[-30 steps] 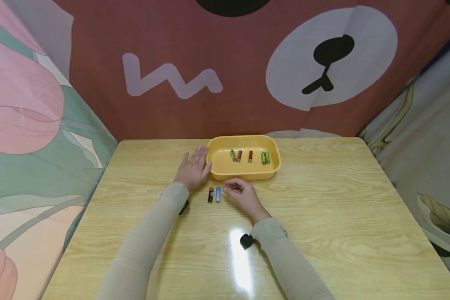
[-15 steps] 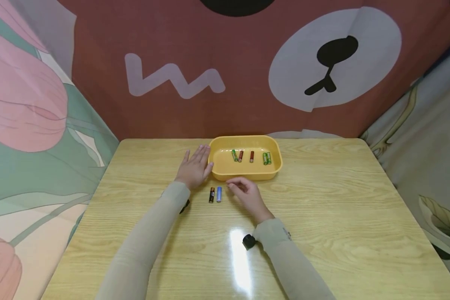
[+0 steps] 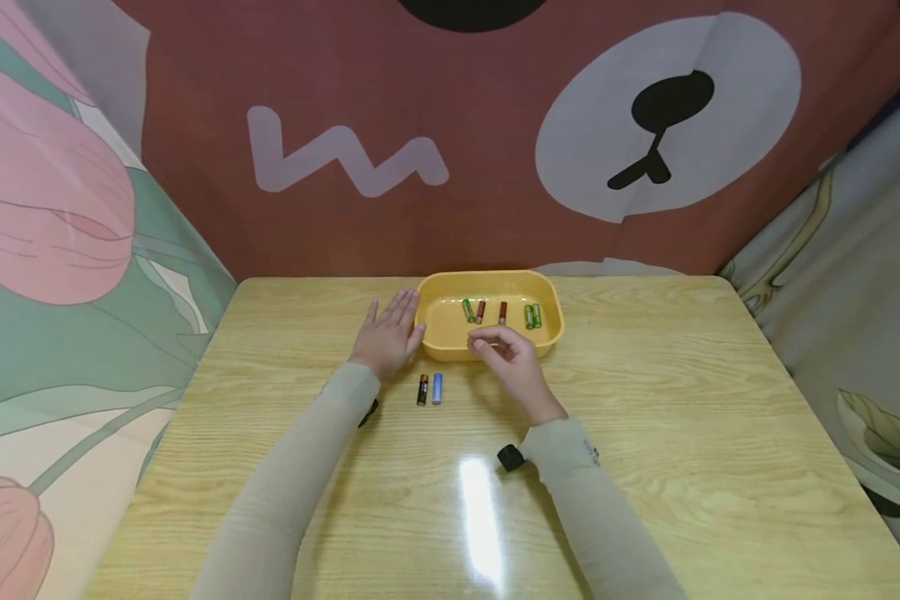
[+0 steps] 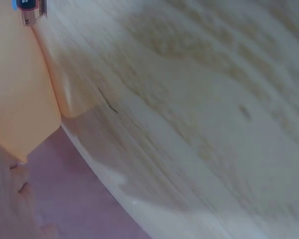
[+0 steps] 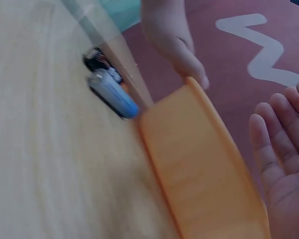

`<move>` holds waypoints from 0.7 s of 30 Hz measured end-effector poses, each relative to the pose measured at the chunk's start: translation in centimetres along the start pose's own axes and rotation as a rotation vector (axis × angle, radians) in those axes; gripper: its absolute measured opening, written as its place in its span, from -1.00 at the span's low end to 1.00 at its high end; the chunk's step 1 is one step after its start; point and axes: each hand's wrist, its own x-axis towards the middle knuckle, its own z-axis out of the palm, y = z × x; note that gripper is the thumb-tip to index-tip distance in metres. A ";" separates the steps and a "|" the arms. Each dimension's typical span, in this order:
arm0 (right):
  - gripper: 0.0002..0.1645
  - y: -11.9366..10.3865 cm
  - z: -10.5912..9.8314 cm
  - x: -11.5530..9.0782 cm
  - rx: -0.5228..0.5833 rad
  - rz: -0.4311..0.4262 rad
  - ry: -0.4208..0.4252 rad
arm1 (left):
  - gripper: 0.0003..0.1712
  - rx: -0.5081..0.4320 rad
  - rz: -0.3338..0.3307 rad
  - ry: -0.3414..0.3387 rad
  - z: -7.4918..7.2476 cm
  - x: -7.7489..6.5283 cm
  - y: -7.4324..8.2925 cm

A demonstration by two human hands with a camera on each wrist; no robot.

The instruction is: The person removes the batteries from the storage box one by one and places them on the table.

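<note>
In the head view my left hand [image 3: 386,340] lies with straight fingers against the left end of a yellow plastic tray [image 3: 438,350]. My right hand [image 3: 516,360] is over the tray's front rim, thumb and index fingertips together. I cannot tell whether something small sits between them. Its other fingers [image 5: 284,149] curve loosely beside the tray wall in the right wrist view. A black battery with a copper end [image 3: 422,390] and a blue battery [image 3: 437,389] lie side by side on the table before the tray.
Inside the tray are a green battery [image 3: 468,311], a red battery [image 3: 502,313] and several more. The wooden table [image 3: 682,400] ends at the back against a brown printed cloth [image 3: 330,233].
My right hand has risen from beside the blue battery to the tray's front rim, moving forward and right. My left hand stays at the tray's end.
</note>
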 end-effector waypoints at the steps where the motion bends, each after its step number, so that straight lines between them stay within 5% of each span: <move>1: -0.76 -0.1 -0.2 0.2 0.004 -0.010 0.006 | -0.23 -0.003 0.001 0.002 0.0 0.0 0.0; 6: -0.75 -0.6 -0.8 1.4 -0.027 -0.025 0.030 | -0.23 -0.006 0.000 0.006 0.2 0.0 -0.2; 21: -0.50 -0.2 -1.9 4.5 -0.248 0.137 0.029 | -0.24 -0.035 -0.006 -0.002 0.1 0.0 0.1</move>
